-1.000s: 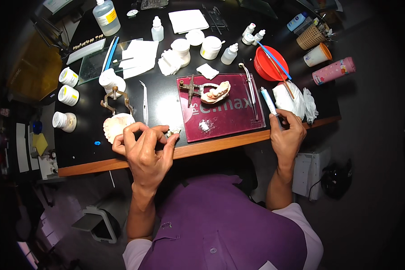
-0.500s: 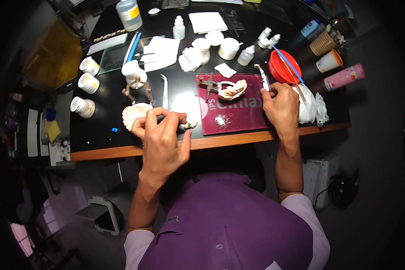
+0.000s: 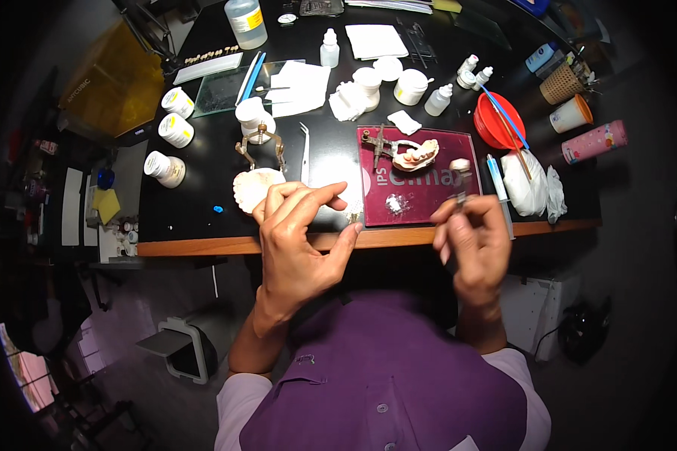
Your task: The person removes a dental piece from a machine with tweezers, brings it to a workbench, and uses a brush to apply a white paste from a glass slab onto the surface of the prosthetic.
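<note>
My left hand is at the desk's front edge, pinching a small metallic piece between thumb and fingertips. Its exact kind is too small to make out. A pale dental cast with a brass-coloured articulator frame stands just behind that hand. My right hand, smeared by motion, grips a short metal instrument with a pale tip pointing up, over the maroon pad's right side. On the maroon pad rest another dental cast on a metal articulator arm and a little white powder.
Metal tweezers lie left of the pad; a white-blue syringe-like tube lies right of it. Beyond are white jars, dropper bottles and a red bowl with brushes. A crumpled white bag sits at the right.
My right hand has drawn back toward me from the pad's far right side, bringing the instrument with it. The left hand still pinches the small piece. The whole view has shifted slightly.
</note>
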Available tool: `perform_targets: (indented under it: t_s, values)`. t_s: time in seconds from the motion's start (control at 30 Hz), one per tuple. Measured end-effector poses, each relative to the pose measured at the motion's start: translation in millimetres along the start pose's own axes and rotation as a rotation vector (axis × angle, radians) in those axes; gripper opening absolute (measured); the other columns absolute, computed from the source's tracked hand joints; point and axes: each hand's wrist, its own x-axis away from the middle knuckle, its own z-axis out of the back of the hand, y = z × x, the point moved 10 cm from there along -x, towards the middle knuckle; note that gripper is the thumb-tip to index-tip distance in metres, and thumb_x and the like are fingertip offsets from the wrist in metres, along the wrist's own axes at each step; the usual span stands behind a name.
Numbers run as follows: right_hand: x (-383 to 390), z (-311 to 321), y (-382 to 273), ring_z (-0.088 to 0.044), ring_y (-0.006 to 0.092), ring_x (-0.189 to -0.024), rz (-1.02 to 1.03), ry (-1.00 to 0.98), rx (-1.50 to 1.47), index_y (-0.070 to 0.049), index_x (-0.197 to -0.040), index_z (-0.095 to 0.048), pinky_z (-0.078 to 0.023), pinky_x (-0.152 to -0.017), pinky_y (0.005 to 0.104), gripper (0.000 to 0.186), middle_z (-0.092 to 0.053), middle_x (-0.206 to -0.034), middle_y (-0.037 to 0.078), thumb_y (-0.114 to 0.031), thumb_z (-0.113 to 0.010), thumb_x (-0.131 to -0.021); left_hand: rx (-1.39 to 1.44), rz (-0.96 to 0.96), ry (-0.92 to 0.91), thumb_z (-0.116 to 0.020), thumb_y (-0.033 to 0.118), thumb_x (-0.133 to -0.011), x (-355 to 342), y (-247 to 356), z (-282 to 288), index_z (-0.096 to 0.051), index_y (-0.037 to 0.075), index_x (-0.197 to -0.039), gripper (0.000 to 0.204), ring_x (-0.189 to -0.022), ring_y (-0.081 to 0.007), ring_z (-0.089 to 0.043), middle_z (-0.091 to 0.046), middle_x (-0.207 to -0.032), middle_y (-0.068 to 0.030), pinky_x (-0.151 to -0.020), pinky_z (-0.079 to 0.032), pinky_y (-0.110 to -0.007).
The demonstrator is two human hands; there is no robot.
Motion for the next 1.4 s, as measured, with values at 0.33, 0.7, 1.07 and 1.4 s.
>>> perform_targets:
  t_s: [0.33,0.7,1.07,1.4]
  values:
    - [20,-45,18,-0.068,0.0116,-0.074,0.196,0.025,0.214,0.007,-0.107,-0.063,-0.053,-0.061,0.0231,0.009,-0.068,-0.088,0.011,0.002,-0.065,-0.101,0.289,0.116,-0.053,-0.091,0.014,-0.073,5,-11,-6,-0.08,0.007,-0.101,0.03,-0.092,-0.0253,-0.066,-0.076,-0.092,-0.0073,-0.09,-0.048,-0.038]
    - [21,-54,11,-0.062,0.0105,-0.064,0.335,-0.011,0.271,0.006,-0.102,-0.064,-0.05,-0.05,0.0244,0.008,-0.065,-0.084,0.01,0.004,-0.068,-0.095,0.621,0.317,-0.135,-0.089,0.005,-0.083,16,-22,-17,-0.073,-0.006,-0.103,0.028,-0.084,-0.0121,-0.076,-0.08,-0.087,-0.0116,-0.077,-0.058,-0.024]
    - [20,-57,6,-0.056,0.0099,-0.058,0.363,-0.023,0.324,0.004,-0.099,-0.067,-0.042,-0.047,0.0256,0.007,-0.065,-0.079,0.009,0.003,-0.071,-0.093,0.672,0.412,-0.194,-0.088,0.003,-0.082,18,-24,-21,-0.072,-0.006,-0.098,0.024,-0.088,-0.013,-0.074,-0.077,-0.093,-0.0118,-0.08,-0.059,-0.026]
    - [21,-57,6,-0.055,0.0097,-0.057,0.363,-0.025,0.331,0.004,-0.098,-0.068,-0.041,-0.049,0.026,0.008,-0.065,-0.078,0.009,0.003,-0.072,-0.091,0.696,0.435,-0.182,-0.088,0.003,-0.082,19,-28,-21,-0.072,-0.006,-0.095,0.022,-0.086,-0.0121,-0.074,-0.077,-0.092,-0.0107,-0.078,-0.058,-0.025]
